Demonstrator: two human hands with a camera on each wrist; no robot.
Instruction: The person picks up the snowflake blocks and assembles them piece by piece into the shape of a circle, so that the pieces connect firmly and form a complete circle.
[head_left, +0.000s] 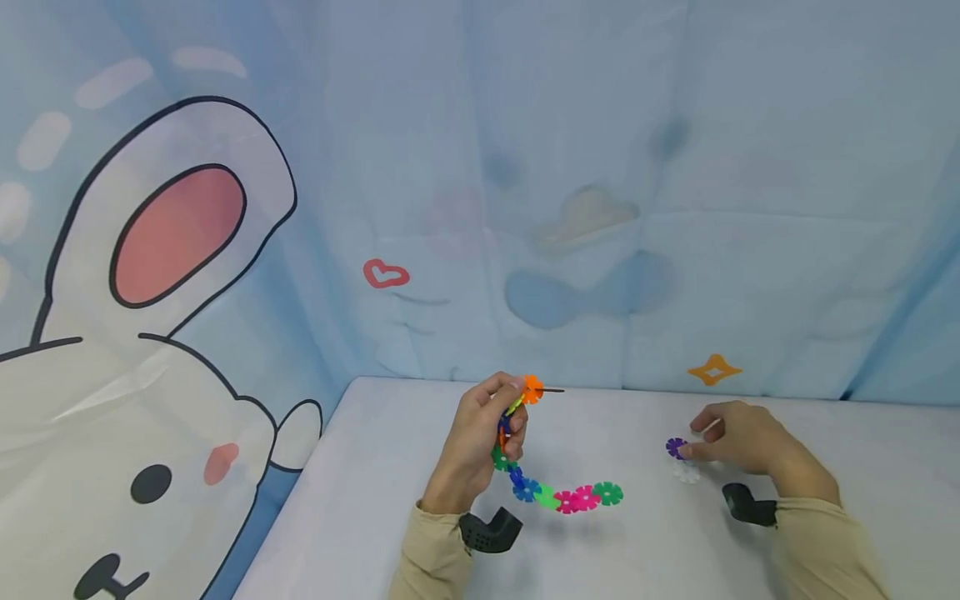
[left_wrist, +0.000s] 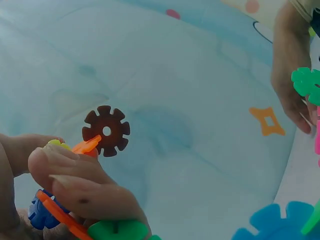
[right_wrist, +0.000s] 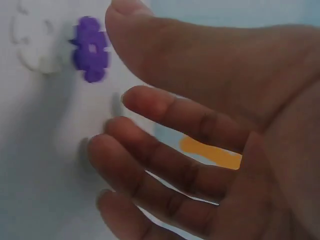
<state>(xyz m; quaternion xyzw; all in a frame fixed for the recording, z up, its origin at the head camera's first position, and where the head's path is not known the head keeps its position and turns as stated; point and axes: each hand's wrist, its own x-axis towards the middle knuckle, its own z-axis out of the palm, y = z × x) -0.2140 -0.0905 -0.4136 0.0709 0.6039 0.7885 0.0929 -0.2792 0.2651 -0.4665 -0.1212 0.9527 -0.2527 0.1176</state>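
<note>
My left hand grips the upper end of a snowflake-disc chain, its tail lying on the white surface. My right hand, fingers relaxed, rests beside the purple disc and white disc.

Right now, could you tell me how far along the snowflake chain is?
Done: a chain of joined discs, one end lying on the table. In hand: the left hand holds the chain's upper end raised. Left: the right hand reaches for loose purple and white discs.
</note>
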